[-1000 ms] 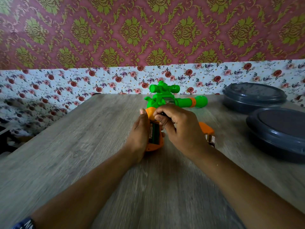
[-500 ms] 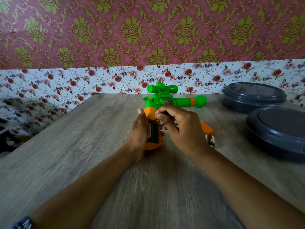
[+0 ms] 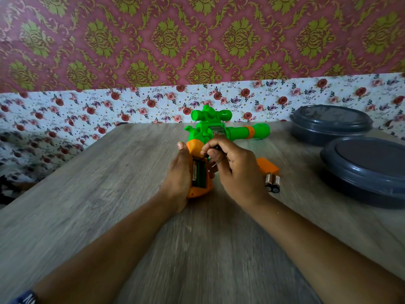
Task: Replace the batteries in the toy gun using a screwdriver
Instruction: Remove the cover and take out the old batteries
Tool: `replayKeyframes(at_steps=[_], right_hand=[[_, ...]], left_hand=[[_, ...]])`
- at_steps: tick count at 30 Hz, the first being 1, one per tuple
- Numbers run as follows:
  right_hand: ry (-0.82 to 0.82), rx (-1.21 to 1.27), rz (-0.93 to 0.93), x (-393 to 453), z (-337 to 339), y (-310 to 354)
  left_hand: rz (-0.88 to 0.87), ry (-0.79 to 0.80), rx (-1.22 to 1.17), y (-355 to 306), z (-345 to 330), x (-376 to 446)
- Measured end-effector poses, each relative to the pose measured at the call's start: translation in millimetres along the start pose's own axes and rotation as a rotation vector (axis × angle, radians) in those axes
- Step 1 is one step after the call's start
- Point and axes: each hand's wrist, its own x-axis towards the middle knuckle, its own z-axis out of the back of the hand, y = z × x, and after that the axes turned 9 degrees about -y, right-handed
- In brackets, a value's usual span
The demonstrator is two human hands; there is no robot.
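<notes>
A green and orange toy gun (image 3: 210, 130) lies on the wooden table (image 3: 109, 194), barrel pointing right. Its orange grip faces me with the battery compartment (image 3: 198, 173) open and a battery visible inside. My left hand (image 3: 178, 178) clasps the grip from the left. My right hand (image 3: 232, 170) is curled over the top of the compartment, pinching a small dark object at its fingertips; what it is cannot be told. An orange cover (image 3: 268, 165) lies to the right of my right hand, with two loose batteries (image 3: 272, 183) in front of it.
Two dark grey lidded round containers stand at the right, one (image 3: 331, 123) farther back, one (image 3: 368, 170) nearer. A floral-papered wall runs behind the table. The table's left edge slants toward the lower left.
My right hand's fingers shifted slightly at the top of the compartment. The gun and my left hand stay in about the same place.
</notes>
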Motion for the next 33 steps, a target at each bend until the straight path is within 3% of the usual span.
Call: replayKeyframes(at_steps=[8,29,33], right_hand=[[-0.051,0.116,-0.078,0.9,-2.9,3.7],[0.09,-0.057,0.098,-2.3,-2.5,6.6],[0.086,0.026,-0.029,-1.2,-3.4,2.8]], left_hand=[[-0.041,0.003,-0.001,-0.9,-1.7,-0.7],[-0.024,-0.024,0.0,2.2,-0.1,2.2],[-0.044,-0.025,-0.007,1.2,-0.6,0.7]])
